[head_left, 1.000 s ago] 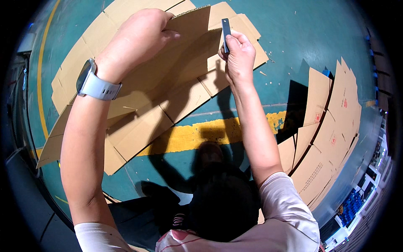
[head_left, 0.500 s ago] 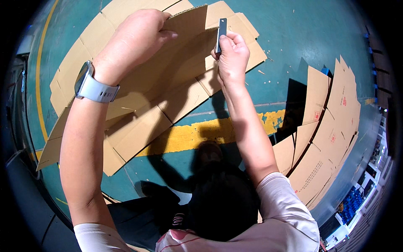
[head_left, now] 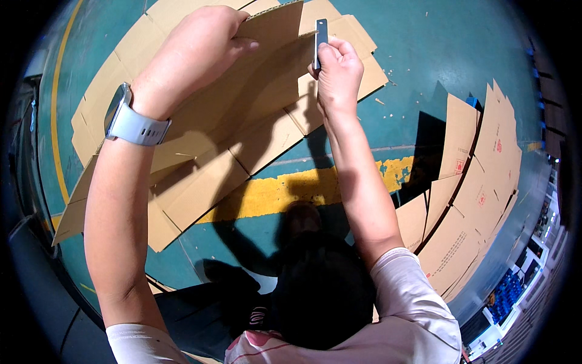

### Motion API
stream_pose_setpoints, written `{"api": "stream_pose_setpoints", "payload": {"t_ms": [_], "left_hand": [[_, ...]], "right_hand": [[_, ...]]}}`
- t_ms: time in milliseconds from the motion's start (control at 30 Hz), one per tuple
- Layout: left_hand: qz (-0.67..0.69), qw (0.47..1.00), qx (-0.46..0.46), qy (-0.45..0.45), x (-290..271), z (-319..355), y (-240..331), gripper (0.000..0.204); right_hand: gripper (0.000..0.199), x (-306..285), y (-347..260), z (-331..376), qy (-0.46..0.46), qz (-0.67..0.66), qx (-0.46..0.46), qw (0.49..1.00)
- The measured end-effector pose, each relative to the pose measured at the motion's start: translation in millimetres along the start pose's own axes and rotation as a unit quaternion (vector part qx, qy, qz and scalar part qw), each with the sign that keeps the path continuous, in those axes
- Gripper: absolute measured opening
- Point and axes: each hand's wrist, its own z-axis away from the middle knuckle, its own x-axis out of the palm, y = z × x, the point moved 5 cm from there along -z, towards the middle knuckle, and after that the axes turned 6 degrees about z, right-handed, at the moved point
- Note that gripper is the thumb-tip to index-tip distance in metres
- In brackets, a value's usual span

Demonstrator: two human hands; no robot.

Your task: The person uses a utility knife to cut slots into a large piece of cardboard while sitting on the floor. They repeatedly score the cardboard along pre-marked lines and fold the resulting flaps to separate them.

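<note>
Left hand [head_left: 203, 51] grips raised cardboard sheet [head_left: 273, 57] by its upper edge; right hand [head_left: 341, 76] pinches narrow dark strip [head_left: 322, 36] at the sheet's right edge, over flat cardboard [head_left: 267, 145]. Green floor [head_left: 418, 79] runs from there to right-side cardboard stack [head_left: 470, 212]: red marks [head_left: 482, 199], tiny dark print [head_left: 450, 253], illegible.

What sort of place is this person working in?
Probably a factory or warehouse, judging by the green floor, the worn yellow stripe across it, and the layered flat cardboard at the right. Which of the two, I can't tell.
</note>
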Motion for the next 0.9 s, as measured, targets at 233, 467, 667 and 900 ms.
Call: {"api": "stream_pose_setpoints", "payload": {"t_ms": [233,467,667,900], "left_hand": [[0.038,0.999,-0.036,-0.007,-2.3,1.3,2.0,0.029],[0.049,0.998,-0.046,-0.005,-1.3,0.1,2.8,0.029],[0.083,0.996,-0.012,0.011,1.8,-0.2,-4.1,0.029],[0.065,0.997,-0.036,-0.005,3.2,-2.9,-6.9,0.032]], "right_hand": [[0.010,2.5,3.9,5.0,0.012,0.003,-0.020,1.000],[0.009,6.4,2.6,15.7,0.013,0.033,-0.015,0.999],[0.008,13.4,1.7,25.6,0.003,0.013,-0.018,1.000],[0.009,12.9,3.7,29.9,-0.005,0.007,-0.015,1.000]]}}
